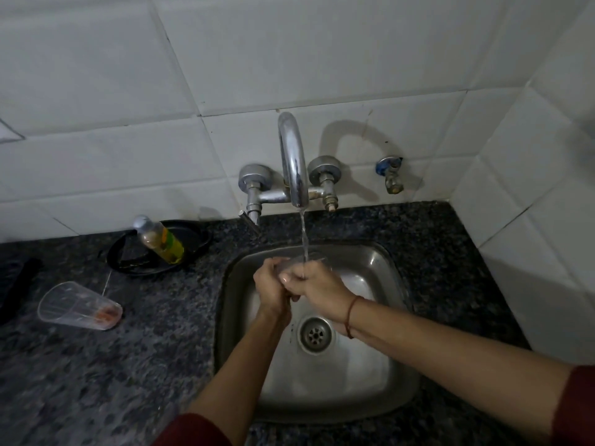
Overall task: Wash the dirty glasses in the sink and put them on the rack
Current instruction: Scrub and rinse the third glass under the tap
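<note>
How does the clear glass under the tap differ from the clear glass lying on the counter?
The clear glass under the tap is gripped by the left hand and right hand over the steel sink, in the water stream; the clear glass on the dark counter lies on its side, untouched. The counter glass shows orange-red residue at its base; the held one is mostly hidden. Both are transparent.

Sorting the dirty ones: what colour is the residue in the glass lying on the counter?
Orange-red residue in the glass; head view.
</note>
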